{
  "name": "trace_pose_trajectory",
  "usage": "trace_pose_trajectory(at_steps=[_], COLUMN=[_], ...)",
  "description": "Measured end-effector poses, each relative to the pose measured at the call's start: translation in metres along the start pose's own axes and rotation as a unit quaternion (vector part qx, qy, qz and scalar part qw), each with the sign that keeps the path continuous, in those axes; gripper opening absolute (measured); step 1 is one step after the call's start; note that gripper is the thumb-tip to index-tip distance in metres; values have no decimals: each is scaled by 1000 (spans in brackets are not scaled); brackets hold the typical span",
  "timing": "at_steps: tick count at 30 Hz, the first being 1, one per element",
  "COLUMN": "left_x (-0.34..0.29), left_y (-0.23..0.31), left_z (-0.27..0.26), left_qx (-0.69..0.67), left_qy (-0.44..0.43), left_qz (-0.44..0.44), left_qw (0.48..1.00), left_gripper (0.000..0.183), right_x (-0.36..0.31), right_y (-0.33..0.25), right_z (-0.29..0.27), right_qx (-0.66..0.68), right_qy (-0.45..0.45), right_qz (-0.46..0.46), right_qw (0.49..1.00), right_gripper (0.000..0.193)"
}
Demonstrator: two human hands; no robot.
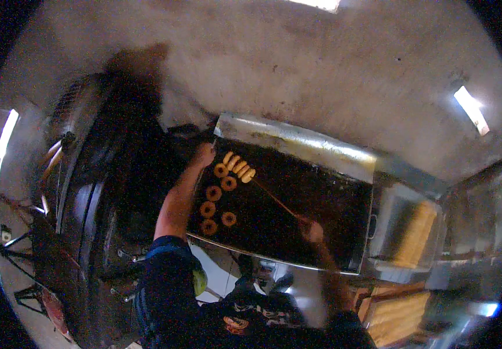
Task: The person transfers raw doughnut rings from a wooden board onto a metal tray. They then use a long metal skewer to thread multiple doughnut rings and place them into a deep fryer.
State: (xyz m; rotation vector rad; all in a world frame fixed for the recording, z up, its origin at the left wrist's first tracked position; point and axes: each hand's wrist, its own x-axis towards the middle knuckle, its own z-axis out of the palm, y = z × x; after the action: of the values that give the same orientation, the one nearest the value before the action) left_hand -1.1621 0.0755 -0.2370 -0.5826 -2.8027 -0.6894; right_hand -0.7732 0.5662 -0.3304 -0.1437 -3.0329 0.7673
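Note:
A thin wooden stick (276, 199) slants over a wide, dark-filled metal fryer (293, 135), its near end closed in my right hand (311, 230). At its far end a row of ring doughnuts (240, 167) stands on edge, close together and apparently threaded on it. Beyond the row, by the fryer's far left corner, my left hand (205, 153) is closed. The stick's line points toward that hand, but I cannot make out what its fingers hold. Several browned ring doughnuts (213, 193) lie flat in the fryer's left part, below the row.
Right of the fryer stands a metal tray (386, 230) with a yellowish slab-like load (417, 235). Another yellowish load (399, 320) sits in a wooden box nearer me. Large dark equipment (88, 215) fills the left side. A stained wall (321, 75) rises behind the fryer.

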Motion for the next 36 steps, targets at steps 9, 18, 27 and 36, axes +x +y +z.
trace_pose_trajectory(at_steps=[9,18,27,36], left_x=[-156,-286,-281,-310], left_y=[120,126,125,117], left_z=[-134,-19,-48,-97], left_qx=[-93,39,-105,98], left_qy=[-79,-70,-153,-93], left_qz=[-14,-125,-190,-278], left_qw=[992,989,964,951], left_gripper=[20,19,43,29], right_x=[-122,-162,-134,-108], right_y=[-20,-46,-14,-78], right_z=[-95,-213,-154,-181], right_qx=[85,-25,161,-75], right_qy=[-69,-120,-138,-185], right_qz=[23,-52,-79,-130], right_qw=[994,991,974,971], right_gripper=[34,31,33,36])
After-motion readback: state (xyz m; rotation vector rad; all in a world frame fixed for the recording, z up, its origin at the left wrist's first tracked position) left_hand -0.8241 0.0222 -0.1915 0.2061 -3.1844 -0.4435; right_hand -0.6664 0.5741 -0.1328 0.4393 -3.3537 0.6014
